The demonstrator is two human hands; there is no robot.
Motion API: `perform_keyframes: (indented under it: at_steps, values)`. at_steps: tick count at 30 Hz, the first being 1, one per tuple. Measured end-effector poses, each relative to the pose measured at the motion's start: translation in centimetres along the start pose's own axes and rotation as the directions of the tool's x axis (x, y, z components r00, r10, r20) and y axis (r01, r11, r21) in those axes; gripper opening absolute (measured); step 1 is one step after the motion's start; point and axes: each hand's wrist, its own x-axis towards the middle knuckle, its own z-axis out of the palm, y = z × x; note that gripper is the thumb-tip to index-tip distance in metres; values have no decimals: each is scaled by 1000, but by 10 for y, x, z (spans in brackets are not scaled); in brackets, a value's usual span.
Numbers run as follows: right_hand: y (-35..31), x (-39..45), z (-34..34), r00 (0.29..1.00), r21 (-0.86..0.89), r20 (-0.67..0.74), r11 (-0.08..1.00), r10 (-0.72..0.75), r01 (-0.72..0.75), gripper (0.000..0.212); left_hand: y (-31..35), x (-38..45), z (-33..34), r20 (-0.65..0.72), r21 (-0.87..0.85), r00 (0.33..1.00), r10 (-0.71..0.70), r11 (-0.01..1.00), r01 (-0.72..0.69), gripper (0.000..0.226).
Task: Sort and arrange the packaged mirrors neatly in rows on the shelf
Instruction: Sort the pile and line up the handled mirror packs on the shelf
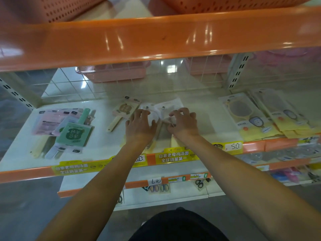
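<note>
Both my hands lie on a small pile of white-packed mirrors [162, 110] in the middle of the white shelf [20, 153]. My left hand [139, 125] rests flat on the pile's left side with fingers spread. My right hand [183, 121] has curled fingers pinching the packaging on the right side. A beige handled mirror [124, 110] lies just left of the pile. A loose heap of pink, green and white mirror packs [64, 129] sits at the shelf's left. Yellow-carded mirrors [264, 117] overlap in a row at the right.
An orange shelf edge [156, 40] hangs close above. Pink baskets [114, 73] stand behind the wire back grid. Price tags [233, 146] line the shelf's front rail. Lower shelves hold scissors [199, 183] and small goods.
</note>
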Motion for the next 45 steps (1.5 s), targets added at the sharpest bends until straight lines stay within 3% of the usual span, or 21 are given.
perform_keyframes:
  at_steps: [3,8,12,15,20,25,27,31,33,37,45]
  values:
    - [12,4,-12,997,53,-73,998,-29,33,43,18,7,3,9,0,1000,26,1000,-26,39]
    - [53,8,-53,976,-38,-210,998,-52,45,44,58,13,20,-11,-27,991,132,991,-132,36]
    - [104,3,-75,969,-137,-246,990,-17,-18,46,92,17,38,-7,-55,978,209,976,-209,35]
    - [142,5,-78,971,-189,-226,975,75,-119,63,116,18,49,-11,-75,966,257,963,-257,34]
    - [177,-4,-90,946,-96,-288,979,146,-181,38,146,18,63,18,-72,964,266,962,-264,35]
    - [201,-3,-86,964,-206,-80,942,255,-266,58,156,16,70,34,-49,967,252,967,-250,36]
    - [207,-2,-84,967,-227,-72,940,244,-254,61,156,15,71,36,-36,971,236,971,-235,36]
    - [191,-1,-83,969,-181,-147,958,199,-224,58,146,13,67,19,-5,981,194,981,-194,37]
    - [167,-1,-81,981,-81,-170,991,93,-108,46,136,9,63,-10,-4,986,167,986,-168,37]
    - [106,-7,-66,996,136,-43,987,-83,88,29,108,-9,47,-125,-40,978,169,984,-175,33]
    - [20,-27,-14,960,143,66,955,-271,259,25,15,-40,2,-203,9,979,22,1000,-21,32]
